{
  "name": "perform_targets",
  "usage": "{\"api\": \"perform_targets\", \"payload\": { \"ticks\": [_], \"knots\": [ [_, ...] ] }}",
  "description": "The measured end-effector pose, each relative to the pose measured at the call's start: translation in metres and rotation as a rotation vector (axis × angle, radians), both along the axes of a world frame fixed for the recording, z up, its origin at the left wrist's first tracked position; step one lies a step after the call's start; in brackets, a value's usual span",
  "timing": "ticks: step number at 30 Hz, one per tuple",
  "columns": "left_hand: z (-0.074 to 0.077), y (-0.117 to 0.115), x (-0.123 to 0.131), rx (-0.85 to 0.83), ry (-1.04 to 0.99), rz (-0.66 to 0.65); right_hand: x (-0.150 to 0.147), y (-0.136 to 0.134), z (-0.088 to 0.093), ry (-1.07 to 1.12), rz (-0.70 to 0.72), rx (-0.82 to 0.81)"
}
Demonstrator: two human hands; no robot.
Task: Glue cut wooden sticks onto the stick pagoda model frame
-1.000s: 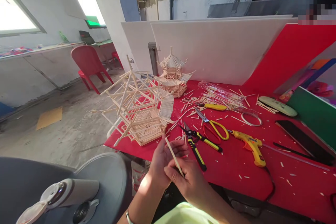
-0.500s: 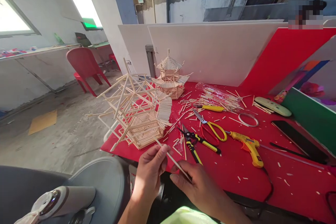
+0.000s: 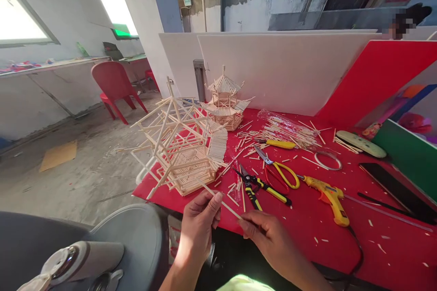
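Note:
Between my hands runs a thin wooden stick (image 3: 229, 208), slanting down to the right at the table's front edge. My left hand (image 3: 201, 213) pinches it near the middle, thumb on top. The fingertips of my right hand (image 3: 264, 232) close on its lower end. Just beyond my left hand stands an unfinished pavilion frame of sticks (image 3: 191, 182), with an open roof and one slatted eave section. Behind it is a smaller pavilion model (image 3: 225, 104) with slatted roofs. Yellow-and-black pruning shears (image 3: 254, 186) lie right of the stick's far end.
On the red tabletop (image 3: 307, 245) lie scissors (image 3: 287, 175), a yellow glue gun (image 3: 327, 195), a utility knife (image 3: 280, 144), a bag of sticks (image 3: 290, 132) and a black phone (image 3: 392, 186). A grey stool (image 3: 136, 232) with a bottle (image 3: 92, 257) stands left. White boards (image 3: 273, 72) rise behind.
My right hand has shifted from around the stick to a fingertip hold on its lower end. My left hand keeps its pinch. The view has turned slightly left.

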State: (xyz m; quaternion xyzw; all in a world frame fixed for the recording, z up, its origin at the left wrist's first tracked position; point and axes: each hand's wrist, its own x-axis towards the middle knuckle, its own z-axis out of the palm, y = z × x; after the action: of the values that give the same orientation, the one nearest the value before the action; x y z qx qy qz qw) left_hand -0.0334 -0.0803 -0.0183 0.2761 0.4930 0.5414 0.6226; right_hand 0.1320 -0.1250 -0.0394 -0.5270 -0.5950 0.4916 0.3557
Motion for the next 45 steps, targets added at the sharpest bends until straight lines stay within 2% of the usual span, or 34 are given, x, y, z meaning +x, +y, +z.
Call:
{"api": "perform_targets", "payload": {
  "ticks": [7, 16, 19, 22, 28, 39, 45],
  "knots": [
    [0.002, 0.002, -0.002, 0.019, -0.082, -0.011, -0.009, -0.003, 0.005, -0.065, 0.07, 0.036],
    [0.002, 0.003, -0.004, 0.016, -0.106, 0.036, -0.012, -0.001, -0.008, 0.035, 0.071, -0.053],
    [0.003, 0.003, -0.004, 0.034, -0.1, 0.049, -0.013, -0.003, -0.003, 0.027, 0.084, -0.056],
    [0.005, 0.005, -0.005, 0.052, -0.101, 0.038, -0.017, -0.003, 0.007, 0.091, 0.091, -0.139],
    [0.01, 0.016, -0.007, 0.031, -0.114, 0.01, -0.025, 0.0, 0.022, 0.206, 0.028, -0.213],
    [0.004, 0.028, -0.008, 0.029, -0.119, 0.023, -0.029, 0.003, 0.022, 0.251, -0.007, -0.229],
    [0.007, 0.031, -0.008, 0.042, -0.141, 0.024, -0.029, 0.002, 0.022, 0.252, -0.025, -0.234]
  ]
}}
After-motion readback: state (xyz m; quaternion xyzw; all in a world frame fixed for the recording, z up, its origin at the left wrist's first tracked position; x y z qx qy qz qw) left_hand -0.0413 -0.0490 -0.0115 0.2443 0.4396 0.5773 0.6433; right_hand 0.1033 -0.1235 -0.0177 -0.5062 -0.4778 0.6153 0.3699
